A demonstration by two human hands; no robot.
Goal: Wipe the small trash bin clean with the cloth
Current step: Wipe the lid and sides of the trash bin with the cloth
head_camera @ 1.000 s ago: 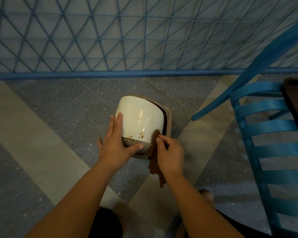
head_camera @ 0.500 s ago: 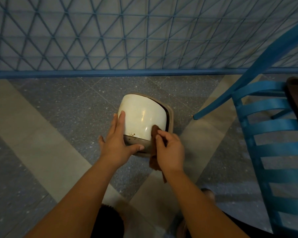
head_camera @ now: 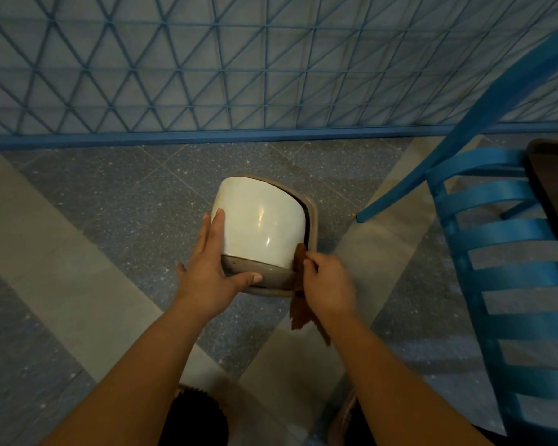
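The small trash bin (head_camera: pixel 258 225) is cream-white with a grey-beige band at its near end and lies tipped on the floor. My left hand (head_camera: pixel 211 268) rests on its left side, fingers straight along the wall and thumb stretched across the grey band. My right hand (head_camera: pixel 327 284) grips a brown cloth (head_camera: pixel 300 312) and presses it against the bin's right near edge. The loose end of the cloth hangs down below my wrist. The white wall shows no brown spots.
A blue slatted chair (head_camera: pixel 503 239) stands to the right, one leg (head_camera: pixel 397 197) reaching the floor close to the bin. A dark tabletop edge (head_camera: pixel 554 194) sits at far right. A blue lattice fence (head_camera: pixel 239 66) closes off the back. Grey speckled floor lies around the bin.
My right hand carried the cloth across the bin's lower wall to its right edge. The brown spots near the grey band are gone. My left hand stayed in place.
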